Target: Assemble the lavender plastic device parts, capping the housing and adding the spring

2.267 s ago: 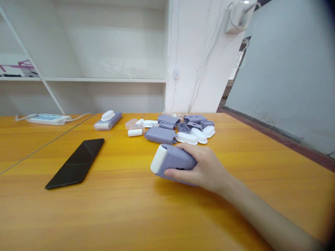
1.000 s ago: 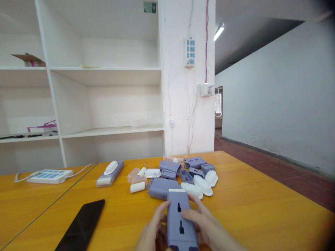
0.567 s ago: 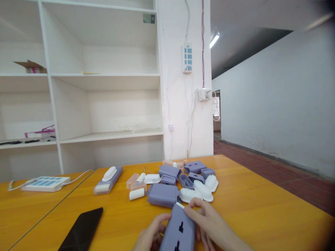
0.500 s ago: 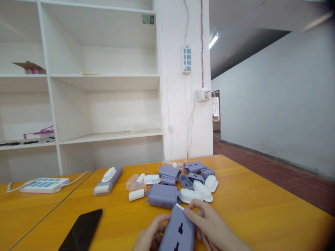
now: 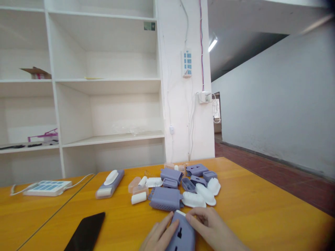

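Note:
A purple plastic casing (image 5: 185, 228) with dark slots in its top face is at the bottom middle, its lower part cut off by the frame. My left hand (image 5: 161, 233) holds it from the left, two fingers lying across the top. From the right, my right hand (image 5: 210, 228) grips the far end, thumb by a white strip (image 5: 180, 213) set there; its other fingers are partly hidden. Just beyond lies another purple casing (image 5: 166, 198), with a white bristled brush head (image 5: 194, 199) to its right.
Purple casings, small purple frames (image 5: 188, 184), white oval pieces (image 5: 206, 194), clear caps (image 5: 134, 184) and a white roller (image 5: 139, 198) lie in a cluster. Leftward are an assembled purple-and-white piece (image 5: 110, 184), a black phone (image 5: 86, 232) and a power strip (image 5: 48, 187). Shelves (image 5: 110, 82) stand behind.
My left fingers have moved from the casing's side onto its top. The casing sits slightly lower in view, and the whole view has shifted a little. My right hand stays at the far end.

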The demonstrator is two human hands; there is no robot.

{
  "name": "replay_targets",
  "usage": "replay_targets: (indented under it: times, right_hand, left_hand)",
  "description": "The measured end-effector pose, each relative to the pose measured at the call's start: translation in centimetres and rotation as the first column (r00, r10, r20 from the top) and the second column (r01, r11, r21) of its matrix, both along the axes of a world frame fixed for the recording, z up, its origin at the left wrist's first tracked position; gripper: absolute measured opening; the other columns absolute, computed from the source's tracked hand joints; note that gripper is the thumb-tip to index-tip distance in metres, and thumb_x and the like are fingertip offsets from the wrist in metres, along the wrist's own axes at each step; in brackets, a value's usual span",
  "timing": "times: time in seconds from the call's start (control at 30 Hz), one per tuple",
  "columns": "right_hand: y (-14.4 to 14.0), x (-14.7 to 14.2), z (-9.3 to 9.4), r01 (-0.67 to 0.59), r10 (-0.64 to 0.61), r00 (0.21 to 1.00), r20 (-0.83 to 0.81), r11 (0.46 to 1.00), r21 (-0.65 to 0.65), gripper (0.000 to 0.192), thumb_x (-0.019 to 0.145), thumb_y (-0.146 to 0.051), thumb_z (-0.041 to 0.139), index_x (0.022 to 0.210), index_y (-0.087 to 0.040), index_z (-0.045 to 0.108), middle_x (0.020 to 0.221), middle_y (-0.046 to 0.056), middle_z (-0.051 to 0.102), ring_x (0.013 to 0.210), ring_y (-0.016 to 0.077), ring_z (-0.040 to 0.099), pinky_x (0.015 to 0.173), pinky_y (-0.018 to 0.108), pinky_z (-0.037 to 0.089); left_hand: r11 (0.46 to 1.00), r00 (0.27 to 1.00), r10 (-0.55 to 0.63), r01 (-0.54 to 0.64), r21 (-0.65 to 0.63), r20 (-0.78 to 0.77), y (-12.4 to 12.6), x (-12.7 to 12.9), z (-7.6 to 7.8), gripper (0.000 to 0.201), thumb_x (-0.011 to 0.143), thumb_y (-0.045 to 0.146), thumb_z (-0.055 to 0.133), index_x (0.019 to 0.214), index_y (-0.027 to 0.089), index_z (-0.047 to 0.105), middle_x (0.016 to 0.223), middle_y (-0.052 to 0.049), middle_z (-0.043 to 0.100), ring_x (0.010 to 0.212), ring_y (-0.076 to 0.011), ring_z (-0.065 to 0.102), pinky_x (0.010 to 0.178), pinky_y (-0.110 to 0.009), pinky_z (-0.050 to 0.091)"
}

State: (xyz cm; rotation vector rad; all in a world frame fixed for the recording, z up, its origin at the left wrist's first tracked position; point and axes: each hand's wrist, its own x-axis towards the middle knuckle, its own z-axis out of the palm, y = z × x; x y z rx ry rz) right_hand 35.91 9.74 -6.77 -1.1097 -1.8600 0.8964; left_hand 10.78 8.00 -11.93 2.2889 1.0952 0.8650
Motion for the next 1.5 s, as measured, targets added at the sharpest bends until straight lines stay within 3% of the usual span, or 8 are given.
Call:
replay_targets:
  times: [0.13, 0.3, 0.5, 0.73, 0.93, 1.13, 1.5]
  right_hand:
    - [-0.7, 0.0, 0.6, 0.024, -0.024, 1.0, -0.013, 0.998, 0.051, 0.044, 0.098, -0.055, 0.053, 0.087, -0.021, 0.078, 0.08, 0.0, 0.071, 0.077, 0.0215, 0.06, 0.071, 0.027, 0.044]
    - [-1.4, 0.1, 1.1, 0.061, -0.06, 0.998, -0.023, 0.996, 0.058, 0.047, 0.096, -0.058, 0.053, 0.077, -0.023, 0.076, 0.084, 0.001, 0.075, 0.084, 0.0263, 0.064, 0.08, 0.03, 0.048]
    - [-1.0, 0.5, 0.7, 0.139, -0.139, 0.99, -0.015, 0.988, 0.06, 0.051, 0.098, -0.058, 0.049, 0.072, -0.023, 0.076, 0.075, 0.004, 0.075, 0.076, 0.0274, 0.065, 0.074, 0.032, 0.047]
    - [-1.0, 0.5, 0.7, 0.143, -0.144, 0.99, 0.008, 0.987, 0.073, 0.051, 0.099, -0.059, 0.046, 0.078, -0.023, 0.076, 0.086, 0.003, 0.077, 0.087, 0.0284, 0.065, 0.082, 0.033, 0.046]
    - [-0.9, 0.6, 0.6, 0.152, -0.153, 0.988, 0.013, 0.985, 0.082, 0.05, 0.101, -0.058, 0.045, 0.078, -0.023, 0.072, 0.08, 0.003, 0.073, 0.091, 0.0294, 0.065, 0.09, 0.035, 0.045]
    - [-0.9, 0.4, 0.5, 0.146, -0.146, 0.989, -0.007, 0.985, 0.094, 0.049, 0.1, -0.057, 0.047, 0.077, -0.023, 0.074, 0.086, 0.003, 0.076, 0.089, 0.0286, 0.065, 0.084, 0.033, 0.047]
    - [-1.0, 0.2, 0.8, 0.093, -0.097, 0.995, 0.026, 0.987, 0.134, 0.048, 0.101, -0.052, 0.047, 0.075, -0.021, 0.071, 0.075, 0.0, 0.07, 0.074, 0.022, 0.06, 0.068, 0.027, 0.043]
  left_hand:
    - [0.999, 0.999, -0.032, 0.033, 0.007, -0.043, 0.9, -0.4, -0.8, 0.08, 0.089, 0.028, 0.071, 0.153, 0.051, 0.029, 0.161, -0.002, 0.039, 0.147, -0.0327, 0.041, 0.12, -0.05, 0.034]
    - [0.994, 0.991, -0.104, 0.106, 0.015, -0.085, 1.8, -0.9, -1.4, 0.083, 0.091, 0.033, 0.068, 0.156, 0.046, 0.018, 0.162, -0.005, 0.037, 0.147, -0.0343, 0.04, 0.121, -0.054, 0.03]
    - [0.988, 0.988, -0.134, 0.139, 0.063, -0.075, 1.7, -0.7, -0.9, 0.08, 0.092, 0.042, 0.066, 0.158, 0.041, 0.021, 0.156, -0.008, 0.05, 0.127, -0.0337, 0.06, 0.111, -0.045, 0.043]
    - [0.984, 0.986, -0.156, 0.16, 0.075, -0.054, 1.4, -0.7, -0.6, 0.08, 0.092, 0.044, 0.066, 0.158, 0.042, 0.021, 0.153, -0.008, 0.054, 0.122, -0.0333, 0.061, 0.108, -0.043, 0.044]
    - [0.986, 0.987, -0.149, 0.153, 0.067, -0.061, 1.3, -0.8, -0.5, 0.081, 0.091, 0.042, 0.067, 0.158, 0.043, 0.021, 0.155, -0.007, 0.052, 0.126, -0.0337, 0.059, 0.111, -0.044, 0.042]
    - [0.987, 0.988, -0.145, 0.149, 0.065, -0.054, 1.5, -0.7, -0.8, 0.08, 0.091, 0.044, 0.066, 0.158, 0.041, 0.023, 0.153, -0.008, 0.054, 0.123, -0.0337, 0.06, 0.11, -0.044, 0.043]
    - [0.991, 0.99, -0.131, 0.133, 0.029, -0.052, 1.1, -0.4, -0.2, 0.082, 0.089, 0.042, 0.069, 0.158, 0.038, 0.025, 0.152, -0.01, 0.055, 0.123, -0.0353, 0.059, 0.11, -0.045, 0.042]
